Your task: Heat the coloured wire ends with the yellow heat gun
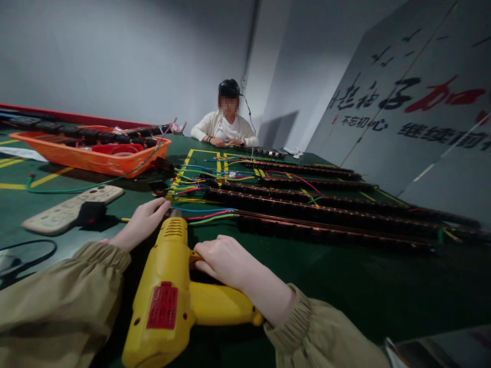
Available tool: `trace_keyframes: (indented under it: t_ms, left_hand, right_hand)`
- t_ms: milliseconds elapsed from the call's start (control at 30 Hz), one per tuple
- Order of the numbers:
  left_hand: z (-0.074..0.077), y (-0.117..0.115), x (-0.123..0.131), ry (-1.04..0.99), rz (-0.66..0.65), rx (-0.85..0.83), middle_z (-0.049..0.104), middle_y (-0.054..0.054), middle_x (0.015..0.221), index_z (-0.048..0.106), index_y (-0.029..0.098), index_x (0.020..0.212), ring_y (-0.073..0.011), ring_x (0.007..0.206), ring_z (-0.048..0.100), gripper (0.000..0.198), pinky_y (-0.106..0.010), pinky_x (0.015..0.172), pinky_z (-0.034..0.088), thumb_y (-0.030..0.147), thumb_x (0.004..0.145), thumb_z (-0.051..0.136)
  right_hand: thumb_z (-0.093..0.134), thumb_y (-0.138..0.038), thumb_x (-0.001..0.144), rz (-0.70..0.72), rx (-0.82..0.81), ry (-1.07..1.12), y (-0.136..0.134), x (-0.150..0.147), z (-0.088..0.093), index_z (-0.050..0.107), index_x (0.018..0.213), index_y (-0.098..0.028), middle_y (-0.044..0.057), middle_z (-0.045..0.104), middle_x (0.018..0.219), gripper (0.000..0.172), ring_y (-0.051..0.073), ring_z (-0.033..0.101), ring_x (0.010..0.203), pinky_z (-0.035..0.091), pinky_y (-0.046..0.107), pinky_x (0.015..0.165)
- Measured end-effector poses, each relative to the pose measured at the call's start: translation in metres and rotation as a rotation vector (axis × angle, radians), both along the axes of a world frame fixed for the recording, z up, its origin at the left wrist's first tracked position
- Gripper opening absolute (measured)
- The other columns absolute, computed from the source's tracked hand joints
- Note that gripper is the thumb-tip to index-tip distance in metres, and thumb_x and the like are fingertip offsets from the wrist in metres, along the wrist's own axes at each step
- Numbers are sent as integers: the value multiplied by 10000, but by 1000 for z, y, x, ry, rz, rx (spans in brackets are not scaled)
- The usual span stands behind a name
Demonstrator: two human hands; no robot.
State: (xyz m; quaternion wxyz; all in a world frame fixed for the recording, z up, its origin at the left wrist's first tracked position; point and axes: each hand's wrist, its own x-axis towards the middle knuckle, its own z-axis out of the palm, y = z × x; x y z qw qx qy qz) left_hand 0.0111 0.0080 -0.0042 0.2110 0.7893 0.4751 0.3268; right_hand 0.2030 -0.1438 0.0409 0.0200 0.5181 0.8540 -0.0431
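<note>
A yellow heat gun with a red label lies across the near side, its nozzle pointing away from me. My right hand has its fingers curled at the gun's trigger, just above the handle. Beside the nozzle is my left hand, fingers closed around wires, which are mostly hidden. Blue, red and green wires run right from behind the nozzle to the nearest long dark strip. A short yellow wire shows left of that hand, by a black square piece.
Several more dark strips with coloured wire ends lie across the green table. An orange basket of dark parts stands at left, near a beige power strip. Across the table sits a person. A black cable curves at far left.
</note>
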Motion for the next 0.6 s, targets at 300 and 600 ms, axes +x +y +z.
trace_keyframes:
  t_ms: [300,600]
  left_hand:
    - [-1,5,4,104,5,-56,628,-6,879,601,197,866,-188,836,545,501,-252,779,384,619,695,391]
    - [24,36,52,170,-241,211,611,-26,852,617,173,829,-162,787,548,458,-240,740,402,565,761,391]
  right_hand:
    - [219,-506,829,167,99,79,-13,22,-15,451,973,-212,-21,543,998,402,50,501,872,292,225,735]
    - [206,-581,800,-440,207,188,-32,137,4,487,1098,-273,-12,452,1210,513,68,387,1161,288,286,1055]
